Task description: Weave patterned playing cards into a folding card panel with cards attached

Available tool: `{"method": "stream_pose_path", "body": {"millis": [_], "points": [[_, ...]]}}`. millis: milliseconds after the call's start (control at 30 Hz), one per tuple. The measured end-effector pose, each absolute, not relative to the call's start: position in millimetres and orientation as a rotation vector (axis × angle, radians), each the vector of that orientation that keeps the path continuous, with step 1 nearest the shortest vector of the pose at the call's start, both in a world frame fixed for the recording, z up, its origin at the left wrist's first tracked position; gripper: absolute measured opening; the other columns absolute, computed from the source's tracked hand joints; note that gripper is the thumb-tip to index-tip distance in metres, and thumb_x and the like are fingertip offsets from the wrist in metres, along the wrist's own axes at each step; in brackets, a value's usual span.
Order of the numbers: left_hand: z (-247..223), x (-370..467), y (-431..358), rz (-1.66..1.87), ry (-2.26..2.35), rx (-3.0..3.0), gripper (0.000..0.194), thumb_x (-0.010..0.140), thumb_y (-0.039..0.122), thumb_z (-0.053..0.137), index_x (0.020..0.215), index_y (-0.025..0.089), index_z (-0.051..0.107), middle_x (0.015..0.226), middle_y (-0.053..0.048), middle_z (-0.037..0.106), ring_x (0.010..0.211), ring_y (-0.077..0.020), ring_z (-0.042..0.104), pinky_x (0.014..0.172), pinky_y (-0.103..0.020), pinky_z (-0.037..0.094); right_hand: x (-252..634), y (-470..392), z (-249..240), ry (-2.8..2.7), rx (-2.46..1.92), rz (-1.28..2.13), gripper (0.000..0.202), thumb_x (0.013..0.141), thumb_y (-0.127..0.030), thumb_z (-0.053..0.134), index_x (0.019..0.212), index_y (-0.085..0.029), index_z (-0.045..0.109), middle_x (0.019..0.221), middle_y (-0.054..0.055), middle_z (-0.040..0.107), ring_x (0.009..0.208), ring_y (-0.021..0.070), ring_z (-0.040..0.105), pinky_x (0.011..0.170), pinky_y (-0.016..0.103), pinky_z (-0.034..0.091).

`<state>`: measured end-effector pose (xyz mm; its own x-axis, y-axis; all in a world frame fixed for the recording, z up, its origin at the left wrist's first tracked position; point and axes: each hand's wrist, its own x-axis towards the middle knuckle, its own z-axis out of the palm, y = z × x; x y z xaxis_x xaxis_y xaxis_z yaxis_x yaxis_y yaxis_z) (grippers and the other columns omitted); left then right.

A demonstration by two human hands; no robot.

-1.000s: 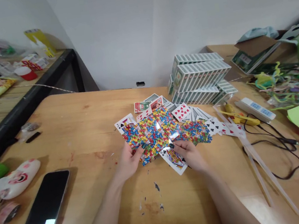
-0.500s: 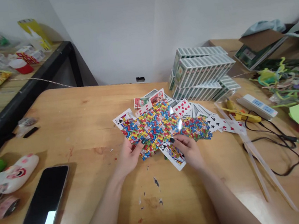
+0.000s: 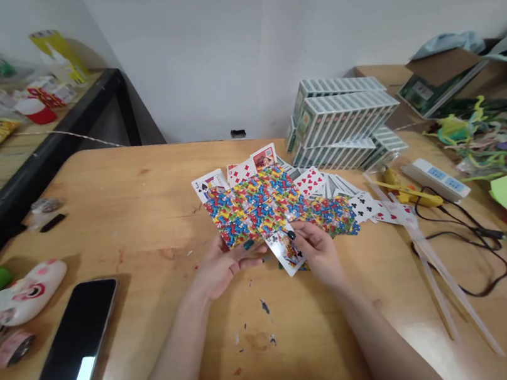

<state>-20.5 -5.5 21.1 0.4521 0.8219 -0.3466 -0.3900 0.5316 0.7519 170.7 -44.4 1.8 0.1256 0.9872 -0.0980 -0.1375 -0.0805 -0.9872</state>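
Note:
Between my hands is a panel of joined playing cards (image 3: 256,205), its upper side covered in a multicoloured pattern. A jack of spades (image 3: 209,184), a diamonds card (image 3: 242,172) and a clubs face card (image 3: 284,252) stick out from its edges. My left hand (image 3: 220,268) grips the lower left edge, thumb on top and fingers underneath. With thumb and fingers closed, my right hand (image 3: 315,247) pinches the lower right by the clubs card. Behind and right of the panel lie loose cards, among them a hearts card (image 3: 310,181) and another patterned piece (image 3: 333,216).
Stacked card boxes (image 3: 347,115) stand at the back right. Further right are a yellow glue gun (image 3: 408,189), clear glue sticks (image 3: 441,270), a power strip (image 3: 437,178) and a black cable (image 3: 472,233). A phone (image 3: 72,350) lies at the left, near a white toy (image 3: 35,292).
The card panel has tilted and risen slightly. My left hand has shifted its fingers further under the lower edge, and the clubs face card has swung up and left.

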Motion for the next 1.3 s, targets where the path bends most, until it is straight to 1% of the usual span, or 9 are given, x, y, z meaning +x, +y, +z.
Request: {"method": "stream_pose_path", "body": {"millis": [133, 300, 467, 600, 733, 800, 933, 1100, 1300], "points": [[13.8, -18.5, -5.8, 0.794, 0.863, 0.692, 0.040, 0.053, 0.009, 0.073, 0.090, 0.016, 0.061, 0.092, -0.006, 0.069, 0.081, -0.0212, 0.064, 0.071, -0.031, 0.050, 167.6, -44.7, -3.5, -0.977, -1.266, 1.226, 0.020, 0.075, -0.030, 0.058, 0.091, -0.018, 0.057, 0.078, 0.001, 0.062, 0.066, 0.0112, 0.055, 0.057, 0.020, 0.041], [8.5, -15.0, -2.7, 0.897, 1.014, 0.659, 0.039, 0.049, 0.012, 0.075, 0.086, 0.014, 0.062, 0.085, -0.006, 0.070, 0.076, -0.0217, 0.064, 0.073, -0.034, 0.048, 163.9, -46.4, -3.1, -0.894, -1.212, 1.506, 0.025, 0.077, -0.034, 0.056, 0.094, -0.017, 0.055, 0.070, 0.001, 0.062, 0.054, 0.0114, 0.056, 0.046, 0.020, 0.041], [11.5, -12.4, -0.6, 0.993, 1.075, 0.628, 0.035, 0.049, 0.015, 0.074, 0.082, 0.015, 0.061, 0.075, -0.002, 0.069, 0.064, -0.0167, 0.062, 0.063, -0.028, 0.048, 160.6, -49.4, 2.8, -0.832, -1.042, 1.853, 0.030, 0.077, -0.035, 0.056, 0.101, -0.018, 0.048, 0.083, 0.006, 0.065, 0.061, 0.0172, 0.064, 0.048, 0.028, 0.050], [18.4, -13.6, 0.1, 0.984, 1.095, 0.574, 0.035, 0.047, 0.014, 0.073, 0.080, 0.015, 0.062, 0.067, -0.001, 0.069, 0.056, -0.0160, 0.061, 0.057, -0.027, 0.047, 155.2, -51.3, 5.6, -0.826, -1.011, 1.901, 0.034, 0.078, -0.036, 0.054, 0.105, -0.019, 0.042, 0.083, 0.007, 0.066, 0.061, 0.0177, 0.065, 0.046, 0.027, 0.052], [22.8, -20.9, 1.6, 0.891, 1.020, 0.466, 0.019, 0.052, 0.016, 0.068, 0.071, 0.012, 0.064, 0.059, -0.004, 0.067, 0.051, -0.0187, 0.061, 0.050, -0.027, 0.047, 148.3, -53.9, 5.9, -0.862, -0.947, 1.936, 0.028, 0.080, -0.038, 0.052, 0.099, -0.019, 0.042, 0.079, 0.005, 0.066, 0.059, 0.0173, 0.066, 0.049, 0.029, 0.053], [23.9, -25.6, 2.6, 0.886, 0.999, 0.393, 0.016, 0.054, 0.014, 0.064, 0.069, 0.011, 0.065, 0.059, -0.006, 0.068, 0.053, -0.0206, 0.063, 0.051, -0.029, 0.049, 146.3, -55.2, 5.2, -0.867, -0.930, 1.943, 0.026, 0.081, -0.038, 0.052, 0.096, -0.019, 0.043, 0.077, 0.004, 0.066, 0.059, 0.0171, 0.066, 0.052, 0.030, 0.054], [25.1, -34.4, 6.3, 1.049, 0.930, 0.243, 0.028, 0.054, 0.012, 0.060, 0.081, 0.013, 0.066, 0.070, -0.006, 0.071, 0.071, -0.0270, 0.066, 0.065, -0.039, 0.053, 144.0, -57.6, 4.0, -0.876, -0.951, 1.965, 0.027, 0.079, -0.038, 0.054, 0.096, -0.019, 0.044, 0.075, 0.003, 0.065, 0.059, 0.0172, 0.066, 0.054, 0.031, 0.054], [20.9, -46.8, 14.9, 1.286, 1.010, 0.196, 0.028, 0.055, 0.013, 0.060, 0.082, 0.015, 0.066, 0.070, -0.004, 0.071, 0.078, -0.0283, 0.066, 0.073, -0.041, 0.054, 136.8, -61.7, 4.0, -0.876, -0.936, 2.098, 0.031, 0.079, -0.040, 0.053, 0.099, -0.019, 0.042, 0.078, 0.005, 0.065, 0.064, 0.0180, 0.066, 0.056, 0.031, 0.054], [18.0, -52.9, 21.7, 1.108, 1.087, 0.334, 0.030, 0.056, 0.012, 0.068, 0.086, 0.015, 0.063, 0.077, -0.006, 0.071, 0.078, -0.0269, 0.066, 0.074, -0.040, 0.053, 126.7, -66.1, 0.9, -0.855, -0.982, 2.104, 0.033, 0.079, -0.046, 0.050, 0.093, -0.019, 0.037, 0.070, 0.002, 0.065, 0.046, 0.0153, 0.063, 0.039, 0.025, 0.051]]}}
